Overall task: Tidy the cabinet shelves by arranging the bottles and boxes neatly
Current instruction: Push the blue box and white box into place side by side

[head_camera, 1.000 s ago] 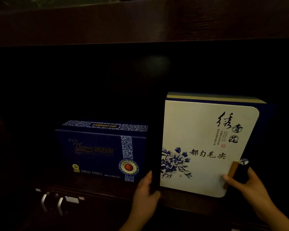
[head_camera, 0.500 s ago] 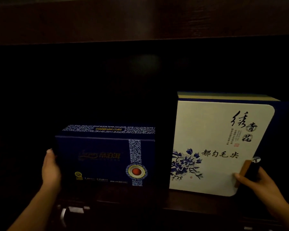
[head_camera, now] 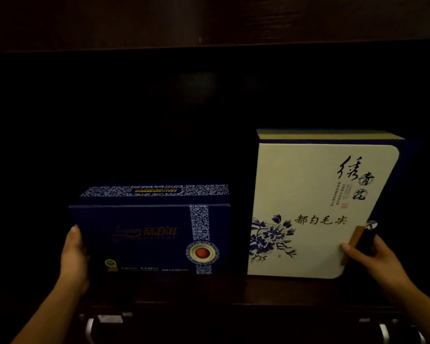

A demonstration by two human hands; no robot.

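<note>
A dark blue box with a patterned white band and a red-centred round emblem stands on the shelf at the left. My left hand grips its left edge. To the right stands a taller white box with a blue flower and black calligraphy, upright. My right hand holds that box at its lower right edge, by the brown clasp. A dark gap separates the two boxes.
The dark wooden shelf board carries both boxes; another board runs overhead. The back of the compartment is black and unreadable. Metal handles show below the shelf front, and another handle at the lower right.
My left hand left the white box's left edge and took hold of the blue box's left edge. The white box sits farther right, with a wider gap between the boxes.
</note>
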